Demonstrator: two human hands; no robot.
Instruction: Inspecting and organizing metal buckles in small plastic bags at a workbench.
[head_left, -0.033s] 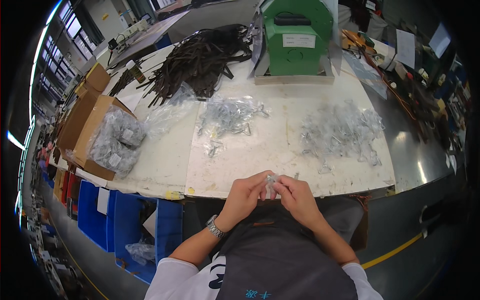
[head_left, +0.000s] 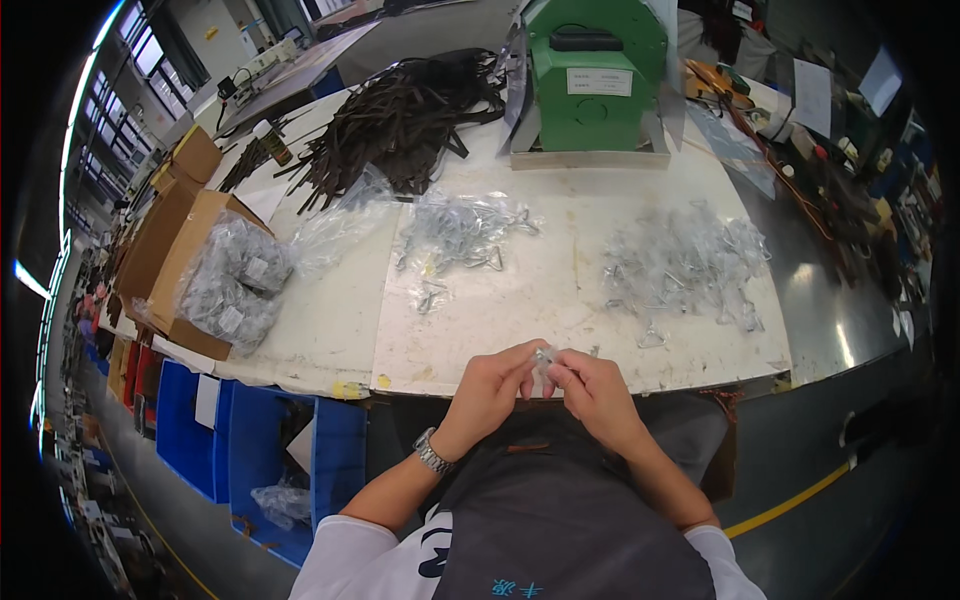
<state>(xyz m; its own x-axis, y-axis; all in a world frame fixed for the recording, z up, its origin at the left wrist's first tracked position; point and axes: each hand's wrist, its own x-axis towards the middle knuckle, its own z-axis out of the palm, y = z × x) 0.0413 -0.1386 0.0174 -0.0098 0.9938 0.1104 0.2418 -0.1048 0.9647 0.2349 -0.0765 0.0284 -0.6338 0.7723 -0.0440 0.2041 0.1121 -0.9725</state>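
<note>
Just over the table's front edge, my left hand (head_left: 492, 392) and my right hand (head_left: 592, 392) meet, with fingers closed. Between their fingertips is a small shiny metal piece in clear plastic (head_left: 544, 356); the fingers cover most of it, so its exact kind is hidden. Beyond my left hand lies a heap of metal hooks or rings in clear plastic (head_left: 465, 232). A wider pile of similar plastic-wrapped metal pieces (head_left: 685, 265) spreads across the table's right part.
A green machine (head_left: 588, 110) stands at the back of the white table (head_left: 480, 340). Dark strips (head_left: 400, 125) are heaped at back left. An open cardboard box (head_left: 165, 265) at left holds bagged pieces (head_left: 235, 275). Blue bins (head_left: 340, 460) sit below the front left edge.
</note>
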